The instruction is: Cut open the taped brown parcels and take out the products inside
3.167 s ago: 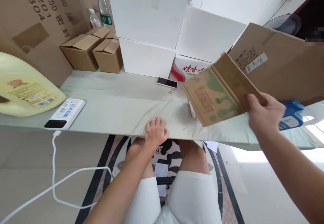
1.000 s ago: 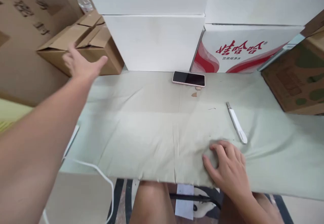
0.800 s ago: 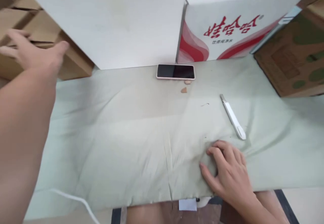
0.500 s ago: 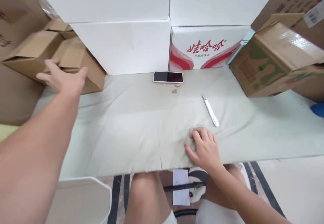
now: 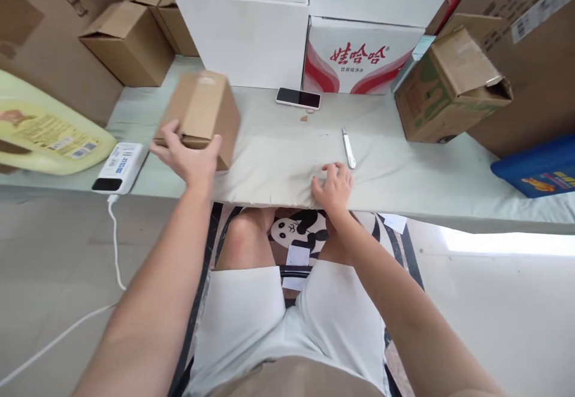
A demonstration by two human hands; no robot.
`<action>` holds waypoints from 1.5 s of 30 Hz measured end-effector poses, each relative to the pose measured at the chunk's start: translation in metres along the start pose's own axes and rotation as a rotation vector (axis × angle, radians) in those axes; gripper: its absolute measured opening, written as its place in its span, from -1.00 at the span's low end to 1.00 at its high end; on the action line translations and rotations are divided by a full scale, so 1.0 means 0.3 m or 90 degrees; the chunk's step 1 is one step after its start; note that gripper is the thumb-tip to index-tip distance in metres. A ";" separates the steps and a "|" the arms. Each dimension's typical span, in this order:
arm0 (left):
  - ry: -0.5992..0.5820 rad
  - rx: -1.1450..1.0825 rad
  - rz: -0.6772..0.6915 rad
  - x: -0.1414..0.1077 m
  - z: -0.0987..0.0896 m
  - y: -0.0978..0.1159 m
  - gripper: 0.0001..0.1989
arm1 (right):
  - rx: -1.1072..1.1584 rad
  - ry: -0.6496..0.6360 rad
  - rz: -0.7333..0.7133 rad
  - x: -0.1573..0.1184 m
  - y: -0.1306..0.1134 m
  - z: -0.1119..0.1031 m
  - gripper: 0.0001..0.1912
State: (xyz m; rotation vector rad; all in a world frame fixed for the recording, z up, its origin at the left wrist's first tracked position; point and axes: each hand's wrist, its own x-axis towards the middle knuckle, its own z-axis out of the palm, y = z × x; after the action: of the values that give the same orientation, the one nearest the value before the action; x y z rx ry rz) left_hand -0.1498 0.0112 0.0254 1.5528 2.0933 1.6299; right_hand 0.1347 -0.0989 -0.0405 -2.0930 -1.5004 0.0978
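My left hand grips the near end of a small brown cardboard box, thumb on its right side and fingers on its left. Brown tape runs along the box's top. On the cloth-covered table, my right hand rests near the front edge with its fingers curled; whether anything lies under them is hidden. Just beyond that hand lies a white-handled craft knife. Farther back, a phone lies flat before the white boxes, with small brown scraps beside it.
White cartons are stacked along the back. More small brown boxes stand at the back left. Left front holds a yellow jug and a white power bank with a cable. On the right are an open-topped carton and a blue package.
My left hand has taken hold of the small box and brought it right and nearer, away from the other boxes. The view has shifted. My right hand stays on the table by the knife.
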 end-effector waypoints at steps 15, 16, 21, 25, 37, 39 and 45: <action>-0.463 -0.324 0.061 -0.215 0.054 0.066 -0.51 | -0.077 -0.014 -0.035 0.096 0.242 -0.070 -0.55; -0.436 -0.336 0.036 -0.234 0.055 0.073 -0.58 | -0.077 -0.008 -0.039 0.097 0.240 -0.065 -0.59; -0.398 -0.486 -0.057 -0.273 0.051 0.098 -0.78 | -0.107 0.006 0.017 0.120 0.254 -0.061 -0.79; -0.494 -0.536 -0.097 -0.184 0.078 0.110 -0.77 | -0.119 -0.009 0.023 0.125 0.274 -0.063 -0.80; -0.573 -0.007 0.338 -0.099 0.049 0.591 -0.71 | -0.033 0.019 0.082 0.116 0.240 -0.080 -0.59; -0.592 0.110 0.382 -0.184 0.085 0.612 -0.68 | -0.006 0.026 0.097 0.117 0.242 -0.083 -0.59; -0.628 0.242 0.415 -0.246 0.141 0.559 -0.57 | 0.132 0.063 0.166 0.118 0.255 -0.095 -0.66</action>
State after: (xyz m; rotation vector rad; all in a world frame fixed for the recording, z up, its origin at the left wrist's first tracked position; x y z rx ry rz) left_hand 0.0202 -0.0251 0.0975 2.5852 1.4211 0.2587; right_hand 0.2235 -0.0953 -0.0439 -2.0809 -1.1057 0.2333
